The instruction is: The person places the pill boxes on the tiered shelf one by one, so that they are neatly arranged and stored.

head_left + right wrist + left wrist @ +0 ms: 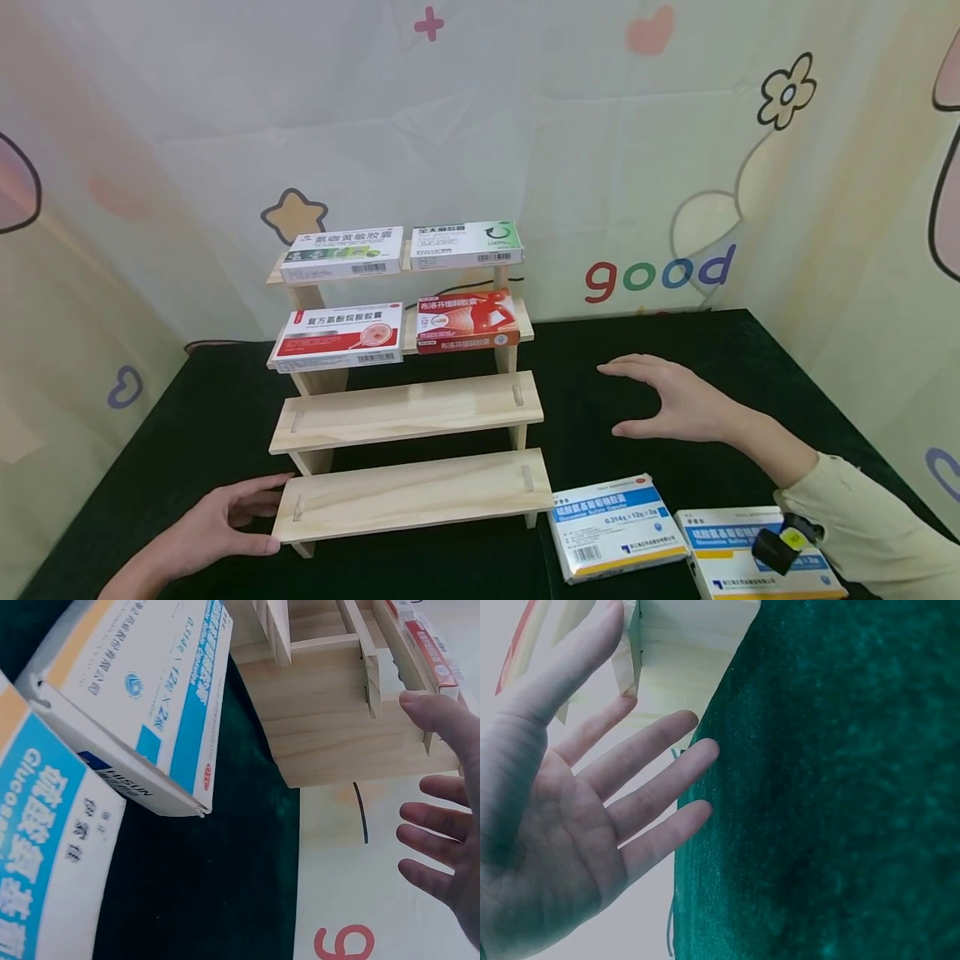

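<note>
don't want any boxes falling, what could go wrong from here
The left hand is right by the stepped wooden rack; a bump might unsettle the red ibuprofen box up there. In the head view, the right sleeve overlaps the rightmost glucosamine box, so it could perhaps catch or push it.

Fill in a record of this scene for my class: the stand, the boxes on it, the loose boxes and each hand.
Stand: four-tier wooden rack
Top: two white-and-green boxes
Second down: red-and-white box, left; red box, right
Loose: two blue-and-white boxes on dark cloth, right of rack
Left hand: beside lowest tier's left end; contact unclear
Right hand: above cloth, holding nothing
</note>
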Demonstrator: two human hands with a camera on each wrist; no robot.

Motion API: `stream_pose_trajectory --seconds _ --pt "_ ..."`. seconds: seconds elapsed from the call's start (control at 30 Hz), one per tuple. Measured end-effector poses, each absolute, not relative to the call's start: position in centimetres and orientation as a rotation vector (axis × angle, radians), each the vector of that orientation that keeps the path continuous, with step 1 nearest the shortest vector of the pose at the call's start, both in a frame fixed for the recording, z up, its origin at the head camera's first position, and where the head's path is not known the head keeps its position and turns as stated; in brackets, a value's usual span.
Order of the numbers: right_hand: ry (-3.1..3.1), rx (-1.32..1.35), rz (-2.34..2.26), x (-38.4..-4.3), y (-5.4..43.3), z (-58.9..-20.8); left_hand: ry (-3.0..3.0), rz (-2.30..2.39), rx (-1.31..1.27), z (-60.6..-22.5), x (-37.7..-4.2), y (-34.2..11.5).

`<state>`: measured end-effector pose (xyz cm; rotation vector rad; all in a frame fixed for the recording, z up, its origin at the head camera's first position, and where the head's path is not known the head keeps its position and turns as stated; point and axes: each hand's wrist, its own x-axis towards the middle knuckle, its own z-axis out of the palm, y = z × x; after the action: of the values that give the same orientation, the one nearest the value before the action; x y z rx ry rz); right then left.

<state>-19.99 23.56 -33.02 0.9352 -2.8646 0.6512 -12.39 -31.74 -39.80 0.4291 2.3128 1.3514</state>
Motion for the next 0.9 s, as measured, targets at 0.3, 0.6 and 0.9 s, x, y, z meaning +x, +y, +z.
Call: stream_pose_trajectory --seconds 0.3,0.6,0.9 --pt "-2.901 0.891 0.644 -18.8 24.0 -33.8 2.304 1.362 0.435 -39.9 -12.4 -31.9" --pt "-2.957 0.880 0.645 -17.6 24.9 -35.1 2.313 1.341 0.403 -40.0 -12.4 -31.9" --pt "-3.056 0.886 0.638 -16.1 25.4 -36.1 2.314 1.341 0.398 -39.9 -12.4 -31.8"
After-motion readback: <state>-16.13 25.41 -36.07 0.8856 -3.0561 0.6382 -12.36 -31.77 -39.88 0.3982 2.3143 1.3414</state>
